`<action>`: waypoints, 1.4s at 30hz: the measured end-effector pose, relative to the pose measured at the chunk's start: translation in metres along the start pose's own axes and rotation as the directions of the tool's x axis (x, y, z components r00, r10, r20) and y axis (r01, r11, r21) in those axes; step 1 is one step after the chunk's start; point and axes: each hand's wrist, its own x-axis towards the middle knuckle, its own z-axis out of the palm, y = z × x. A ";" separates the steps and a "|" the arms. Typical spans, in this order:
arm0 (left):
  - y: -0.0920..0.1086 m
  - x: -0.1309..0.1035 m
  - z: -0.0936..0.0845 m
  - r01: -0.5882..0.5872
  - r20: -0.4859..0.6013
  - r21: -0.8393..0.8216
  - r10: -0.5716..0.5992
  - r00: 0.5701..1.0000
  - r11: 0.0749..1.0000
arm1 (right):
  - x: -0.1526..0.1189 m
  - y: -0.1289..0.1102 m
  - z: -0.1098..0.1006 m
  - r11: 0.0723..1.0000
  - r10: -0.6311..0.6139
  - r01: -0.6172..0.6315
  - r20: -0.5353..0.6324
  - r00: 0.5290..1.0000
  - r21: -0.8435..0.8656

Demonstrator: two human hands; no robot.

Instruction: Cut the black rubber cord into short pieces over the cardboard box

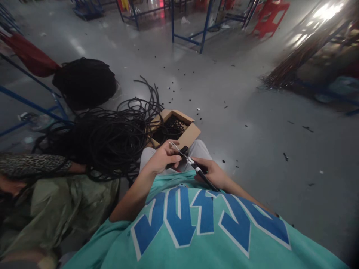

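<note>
My left hand (165, 156) is closed over my lap, its fingers bent round a small black piece (184, 150) that they partly hide. My right hand (211, 172) grips a slim hand tool with black and white handles (198, 170), which looks like snips. Its thin, silvery front end points up and left, reaching the fingers of my left hand. Just beyond my knees stands an open cardboard box (191, 135) holding many small black pieces. A loose heap of black cord or tubing (109, 138) lies left of it, with strands running over the box's edge.
A large black bundle (85, 83) sits behind the heap. At my left is another person's patterned sleeve (33, 163). Blue metal frames (206, 28) and a red stool (270, 18) stand farther off. Long thin strands (291, 65) hang at right. Black scraps dot the grey floor (238, 93).
</note>
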 end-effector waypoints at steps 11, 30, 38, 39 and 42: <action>-0.002 0.008 -0.021 0.154 0.434 -0.028 -0.127 0.892 0.988 | -0.004 0.007 0.008 0.957 0.036 -0.100 0.230 0.973 0.272; 0.021 0.005 -0.020 0.204 0.343 0.213 -0.269 0.900 0.956 | -0.007 0.008 -0.004 0.971 0.039 -0.100 0.269 0.962 0.217; 0.015 0.004 -0.010 0.185 0.336 0.103 -0.209 0.918 0.977 | -0.002 0.000 -0.016 0.984 -0.053 -0.006 0.320 0.946 0.181; 0.015 0.004 -0.010 0.187 0.341 0.100 -0.210 0.916 0.977 | -0.001 0.000 -0.017 0.982 -0.052 -0.011 0.329 0.943 0.187; 0.013 0.004 -0.011 0.217 0.378 0.105 -0.241 0.894 0.971 | -0.001 0.002 -0.022 0.980 -0.043 -0.035 0.385 0.922 0.193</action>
